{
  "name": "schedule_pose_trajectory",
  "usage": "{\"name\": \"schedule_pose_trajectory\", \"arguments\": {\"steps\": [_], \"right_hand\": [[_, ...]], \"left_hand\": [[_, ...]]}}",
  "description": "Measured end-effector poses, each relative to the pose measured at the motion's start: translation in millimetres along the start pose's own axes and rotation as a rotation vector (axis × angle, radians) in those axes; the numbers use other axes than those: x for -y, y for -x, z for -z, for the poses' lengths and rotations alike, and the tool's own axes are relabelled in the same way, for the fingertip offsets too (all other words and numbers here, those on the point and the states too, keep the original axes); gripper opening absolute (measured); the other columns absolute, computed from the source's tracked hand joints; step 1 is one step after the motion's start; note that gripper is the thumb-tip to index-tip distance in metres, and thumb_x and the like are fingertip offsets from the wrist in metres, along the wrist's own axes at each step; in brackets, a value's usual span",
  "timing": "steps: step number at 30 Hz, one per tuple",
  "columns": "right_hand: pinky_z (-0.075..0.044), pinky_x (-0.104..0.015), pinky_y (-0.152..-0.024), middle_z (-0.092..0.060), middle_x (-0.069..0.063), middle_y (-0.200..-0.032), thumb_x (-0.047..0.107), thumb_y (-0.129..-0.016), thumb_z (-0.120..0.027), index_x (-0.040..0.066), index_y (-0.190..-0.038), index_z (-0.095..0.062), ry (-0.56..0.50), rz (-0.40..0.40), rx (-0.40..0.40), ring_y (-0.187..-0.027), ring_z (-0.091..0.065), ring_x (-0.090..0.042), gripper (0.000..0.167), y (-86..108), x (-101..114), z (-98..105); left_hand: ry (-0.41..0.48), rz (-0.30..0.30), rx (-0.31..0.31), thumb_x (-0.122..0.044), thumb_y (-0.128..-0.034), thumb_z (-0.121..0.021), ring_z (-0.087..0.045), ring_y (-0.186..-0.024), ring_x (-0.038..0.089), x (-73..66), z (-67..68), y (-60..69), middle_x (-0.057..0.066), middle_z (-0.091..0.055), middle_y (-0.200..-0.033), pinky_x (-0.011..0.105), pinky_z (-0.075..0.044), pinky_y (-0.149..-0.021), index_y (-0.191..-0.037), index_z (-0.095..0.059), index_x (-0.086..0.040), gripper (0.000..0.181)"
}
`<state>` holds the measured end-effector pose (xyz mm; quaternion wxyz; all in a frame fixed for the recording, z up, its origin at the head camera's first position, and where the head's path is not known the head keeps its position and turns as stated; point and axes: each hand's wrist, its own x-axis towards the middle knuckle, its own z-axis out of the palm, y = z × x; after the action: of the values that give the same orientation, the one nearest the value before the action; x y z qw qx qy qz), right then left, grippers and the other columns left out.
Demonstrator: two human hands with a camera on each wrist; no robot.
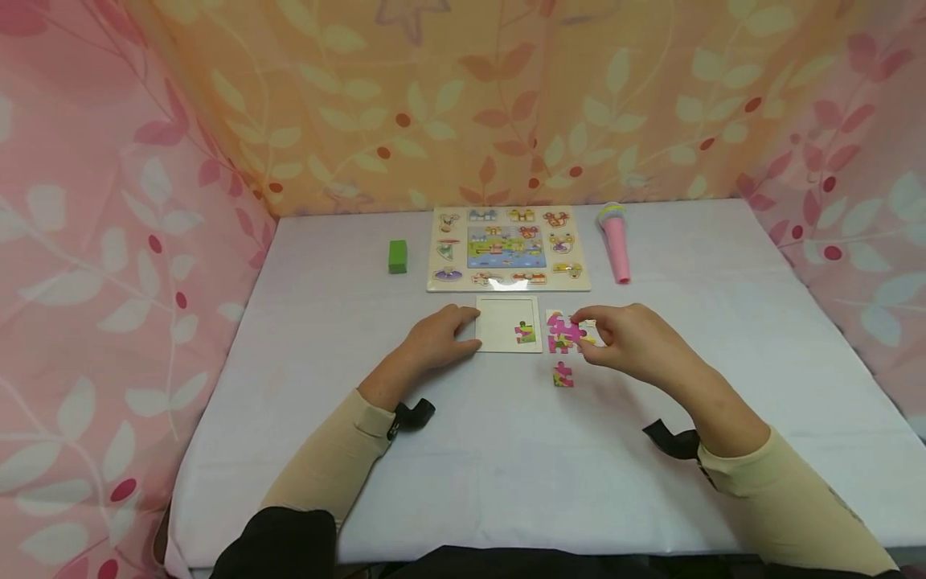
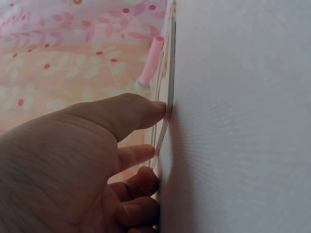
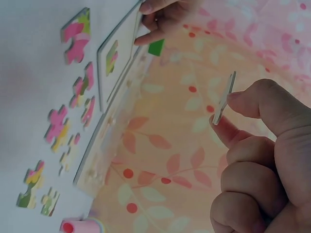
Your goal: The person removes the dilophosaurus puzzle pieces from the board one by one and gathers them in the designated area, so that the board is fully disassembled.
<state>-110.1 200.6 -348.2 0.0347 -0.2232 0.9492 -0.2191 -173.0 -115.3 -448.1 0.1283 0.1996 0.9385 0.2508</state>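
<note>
A thin pink jigsaw piece is pinched between the thumb and index finger of my right hand, raised above several loose jigsaw pieces. It appears edge-on in the right wrist view. My left hand touches the left edge of a square puzzle tray with its thumb and index finger spread apart. One green and pink piece lies inside the tray at its lower right. Another loose piece sits on the cloth nearer to me. More pieces lie right of the tray, partly hidden by my right hand in the head view.
Behind the tray lies a larger picture puzzle board. A green block stands to its left, a pink toy microphone to its right. White cloth covers the table, with patterned curtains around it.
</note>
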Motion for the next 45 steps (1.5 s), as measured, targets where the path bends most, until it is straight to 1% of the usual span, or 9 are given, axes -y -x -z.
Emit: {"name": "schedule_pose_trajectory", "arguments": {"steps": [8, 15, 23, 29, 34, 41, 45], "right_hand": [[-0.032, -0.031, -0.053, -0.042, 0.005, -0.059, 0.013, -0.085, -0.073, 0.011, -0.117, -0.074, 0.024, -0.043, 0.028, -0.054, -0.037, -0.012, 0.032, 15.5, -12, -3], [-0.032, -0.030, -0.053, -0.042, 0.006, -0.060, 0.015, -0.087, -0.076, 0.010, -0.116, -0.074, 0.026, -0.034, 0.037, -0.054, -0.037, -0.011, 0.030, 25.7, -24, -11], [-0.030, -0.028, -0.052, -0.039, 0.006, -0.058, 0.011, -0.086, -0.076, 0.008, -0.115, -0.074, 0.037, -0.042, 0.099, -0.053, -0.035, -0.010, 0.029, 33.0, -40, -22], [-0.031, -0.029, -0.053, -0.041, 0.006, -0.059, 0.010, -0.086, -0.073, 0.009, -0.110, -0.074, 0.060, -0.024, 0.122, -0.054, -0.036, -0.010, 0.025, 34.0, -51, -33], [-0.034, -0.029, -0.055, -0.044, 0.006, -0.061, 0.010, -0.087, -0.072, 0.008, -0.110, -0.074, 0.076, -0.026, 0.171, -0.056, -0.039, -0.011, 0.024, 30.4, -55, -39], [-0.041, -0.032, -0.060, -0.052, 0.006, -0.065, 0.013, -0.089, -0.075, 0.007, -0.115, -0.075, 0.113, -0.071, 0.224, -0.063, -0.047, -0.015, 0.027, 26.0, -55, -43], [-0.045, -0.034, -0.063, -0.058, 0.007, -0.068, 0.014, -0.089, -0.078, 0.007, -0.116, -0.076, 0.154, -0.070, 0.232, -0.065, -0.050, -0.016, 0.028, 26.8, -54, -46]], "left_hand": [[0.004, -0.005, -0.007, -0.037, -0.0957, -0.072, -0.050, -0.089, 0.018, 2.5, -2.0, -1.2, 0.003, -0.053, -0.097, 0.034, -0.039, -0.072, -0.149, -0.055, -0.013, 0.060], [-0.002, -0.010, -0.009, -0.036, -0.0956, -0.072, -0.050, -0.086, 0.018, 1.8, -2.1, -2.4, 0.003, -0.052, -0.095, 0.033, -0.038, -0.070, -0.148, -0.055, -0.013, 0.059], [0.011, -0.008, -0.004, -0.037, -0.0960, -0.071, -0.050, -0.086, 0.018, 2.1, -2.8, -1.9, 0.003, -0.053, -0.095, 0.033, -0.039, -0.071, -0.148, -0.055, -0.013, 0.060], [0.005, -0.003, -0.007, -0.038, -0.0960, -0.071, -0.050, -0.087, 0.018, 2.6, -2.5, -1.8, 0.003, -0.053, -0.096, 0.033, -0.040, -0.071, -0.149, -0.054, -0.014, 0.060], [0.004, -0.006, -0.003, -0.038, -0.0958, -0.072, -0.050, -0.089, 0.018, 2.2, -1.5, -1.6, 0.003, -0.053, -0.098, 0.034, -0.040, -0.073, -0.149, -0.054, -0.013, 0.061], [0.000, -0.010, -0.002, -0.038, -0.0956, -0.072, -0.050, -0.088, 0.018, 2.5, -1.2, -1.7, 0.002, -0.053, -0.097, 0.033, -0.039, -0.072, -0.149, -0.054, -0.014, 0.061], [-0.001, -0.010, -0.003, -0.038, -0.0960, -0.071, -0.050, -0.088, 0.018, 2.7, -1.2, -1.7, 0.002, -0.053, -0.097, 0.034, -0.039, -0.073, -0.149, -0.054, -0.013, 0.061]]}}
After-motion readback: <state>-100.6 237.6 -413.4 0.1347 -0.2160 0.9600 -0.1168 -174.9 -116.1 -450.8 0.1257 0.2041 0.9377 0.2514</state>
